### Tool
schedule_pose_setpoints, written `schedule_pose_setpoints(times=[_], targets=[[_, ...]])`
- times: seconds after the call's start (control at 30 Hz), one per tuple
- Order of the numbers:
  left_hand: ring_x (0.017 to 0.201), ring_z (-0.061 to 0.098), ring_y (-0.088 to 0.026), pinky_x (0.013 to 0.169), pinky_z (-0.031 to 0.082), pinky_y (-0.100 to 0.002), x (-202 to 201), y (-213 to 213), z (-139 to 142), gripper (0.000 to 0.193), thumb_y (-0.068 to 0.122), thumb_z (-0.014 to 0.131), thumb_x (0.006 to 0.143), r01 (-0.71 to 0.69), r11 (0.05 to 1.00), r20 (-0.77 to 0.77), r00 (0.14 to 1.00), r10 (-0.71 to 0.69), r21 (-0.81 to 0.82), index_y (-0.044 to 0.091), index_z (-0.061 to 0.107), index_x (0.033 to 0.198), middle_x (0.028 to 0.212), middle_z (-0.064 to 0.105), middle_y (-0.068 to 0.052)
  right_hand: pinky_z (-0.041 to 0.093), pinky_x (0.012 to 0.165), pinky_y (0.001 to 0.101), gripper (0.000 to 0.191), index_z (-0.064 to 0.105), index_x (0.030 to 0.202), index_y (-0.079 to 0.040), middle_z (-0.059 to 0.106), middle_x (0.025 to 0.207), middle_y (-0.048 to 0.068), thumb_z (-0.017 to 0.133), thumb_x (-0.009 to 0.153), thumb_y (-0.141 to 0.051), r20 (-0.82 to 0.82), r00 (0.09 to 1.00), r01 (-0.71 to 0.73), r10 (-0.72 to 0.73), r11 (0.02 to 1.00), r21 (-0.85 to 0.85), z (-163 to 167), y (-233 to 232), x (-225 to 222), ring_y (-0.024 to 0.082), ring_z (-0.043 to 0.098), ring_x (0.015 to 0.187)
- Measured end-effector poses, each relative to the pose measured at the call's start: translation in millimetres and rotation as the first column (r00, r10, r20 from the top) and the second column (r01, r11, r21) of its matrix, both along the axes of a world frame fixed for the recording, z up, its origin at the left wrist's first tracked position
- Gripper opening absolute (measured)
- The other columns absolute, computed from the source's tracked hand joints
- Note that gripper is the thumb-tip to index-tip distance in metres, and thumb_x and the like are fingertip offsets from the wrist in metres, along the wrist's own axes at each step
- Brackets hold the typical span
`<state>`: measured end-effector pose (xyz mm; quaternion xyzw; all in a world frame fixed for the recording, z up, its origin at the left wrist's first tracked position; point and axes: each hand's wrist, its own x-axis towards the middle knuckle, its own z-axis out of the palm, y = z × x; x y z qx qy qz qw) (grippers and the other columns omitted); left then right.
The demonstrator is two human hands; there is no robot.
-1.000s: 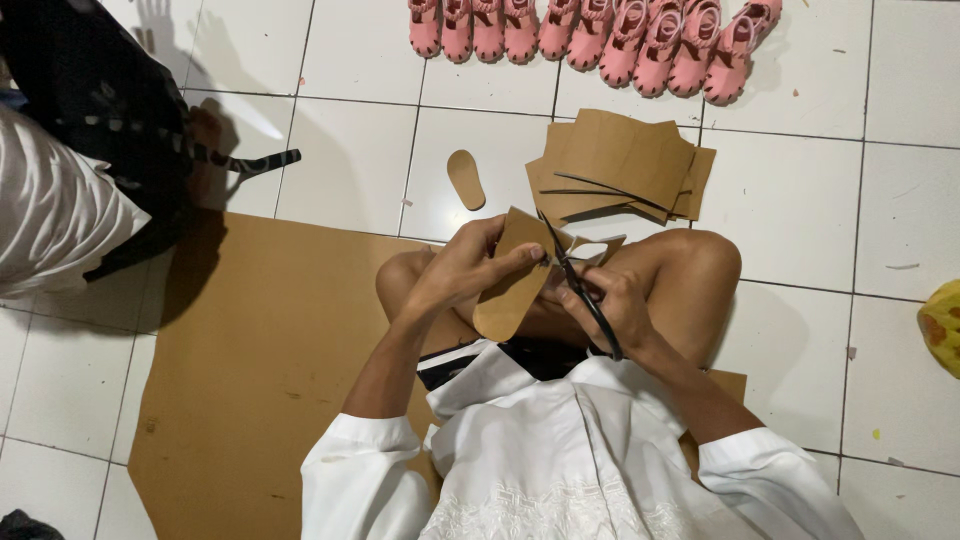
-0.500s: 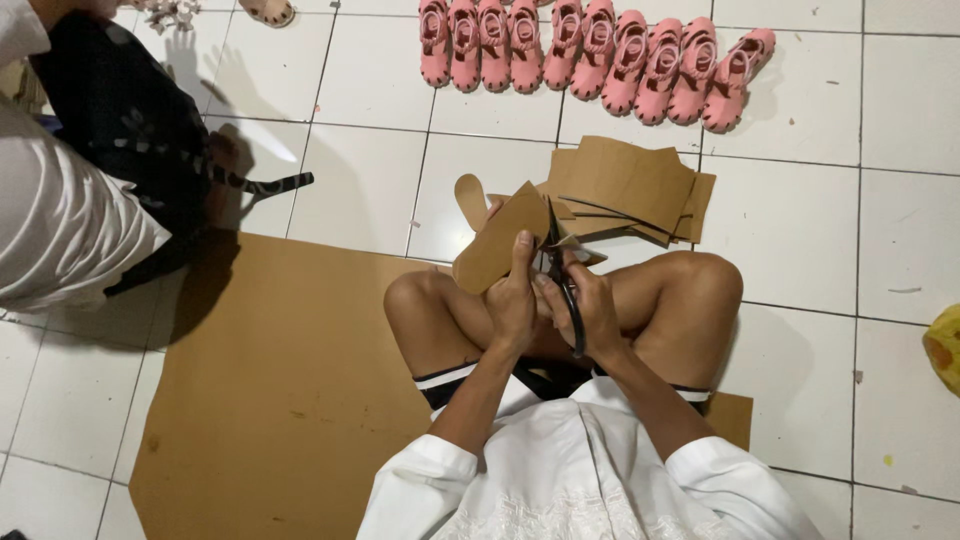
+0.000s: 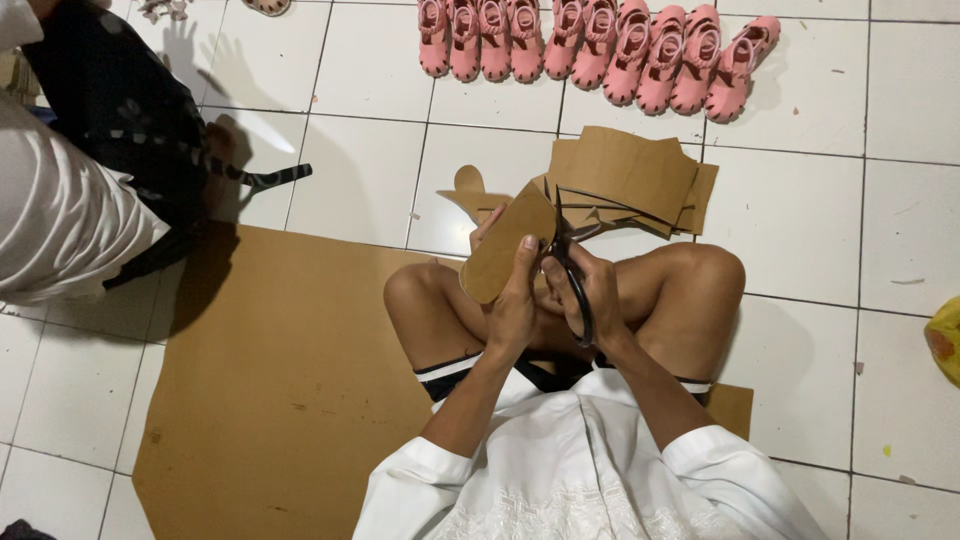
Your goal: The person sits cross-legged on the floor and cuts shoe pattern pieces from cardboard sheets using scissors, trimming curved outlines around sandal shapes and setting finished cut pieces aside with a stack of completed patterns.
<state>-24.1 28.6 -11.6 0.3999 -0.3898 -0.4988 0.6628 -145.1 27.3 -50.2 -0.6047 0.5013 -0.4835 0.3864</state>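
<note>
Left hand [image 3: 512, 312] grips cardboard piece [image 3: 505, 255] | right hand [image 3: 590, 295] closed around scissors [image 3: 572, 275] | cardboard stack [image 3: 630, 180] just beyond, pink sandals [image 3: 600, 45] farther

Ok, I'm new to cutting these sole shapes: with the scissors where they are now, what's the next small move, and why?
Probably close the scissors a little further along the outline while the left hand turns the cardboard piece. The right hand has the blades at the piece's right edge, and that piece already looks rounded like a sole, so a short snip with a slight turn would likely follow the curve.
</note>
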Motion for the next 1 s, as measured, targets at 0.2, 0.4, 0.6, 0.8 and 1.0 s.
schedule_pose_setpoints(times=[0.2,0.4,0.6,0.8,1.0], targets=[[0.115,0.061,-0.018,0.099,0.054,-0.029,5,-2,-7,0.047,0.008,0.063,0.104,0.042,0.999,-0.004,0.999,-0.042,0.007,0.001,0.046,0.147,0.130,0.062,-0.017,0.038,0.048,0.0278,0.045,0.069,0.102,0.001,0.055,0.058,0.003,0.061,0.102,-0.043,-0.016,1.000,0.009,-0.009,1.000,-0.022,3,5,-3,0.008,0.047,0.054],[0.118,0.061,-0.018,0.099,0.055,-0.032,10,-4,-7,0.049,0.009,0.062,0.103,0.142,0.990,-0.171,0.975,-0.140,-0.004,0.003,0.041,0.147,0.133,0.057,-0.016,0.041,0.048,0.0267,0.041,0.071,0.102,-0.001,0.056,0.055,0.003,0.063,0.102,-0.041,-0.076,0.997,0.008,-0.012,0.999,-0.043,9,5,-5,0.008,0.052,0.049],[0.118,0.062,-0.021,0.097,0.059,-0.036,13,-11,-4,0.051,0.011,0.060,0.101,0.206,0.976,-0.251,0.950,-0.183,0.068,0.003,0.041,0.148,0.136,0.056,-0.015,0.039,0.041,0.0264,0.043,0.072,0.111,-0.001,0.052,0.048,0.001,0.061,0.100,-0.041,0.002,1.000,-0.024,0.024,0.993,0.113,19,10,-3,0.008,0.050,0.041],[0.120,0.062,-0.021,0.101,0.057,-0.034,10,-13,-16,0.050,0.011,0.062,0.102,0.158,0.986,-0.200,0.969,-0.143,0.059,-0.002,0.044,0.146,0.135,0.057,-0.016,0.044,0.047,0.0256,0.046,0.068,0.102,-0.001,0.057,0.056,0.000,0.058,0.102,-0.045,0.076,0.995,-0.071,0.064,0.993,0.094,10,7,0,0.008,0.055,0.050],[0.118,0.060,-0.017,0.099,0.054,-0.030,13,-8,-25,0.051,0.008,0.064,0.100,0.179,0.979,-0.277,0.950,-0.145,0.101,0.000,0.044,0.146,0.132,0.057,-0.013,0.044,0.051,0.0277,0.048,0.067,0.094,0.000,0.058,0.060,0.002,0.059,0.103,-0.047,0.008,1.000,-0.025,0.025,0.999,0.044,-3,7,-1,0.009,0.055,0.056]])
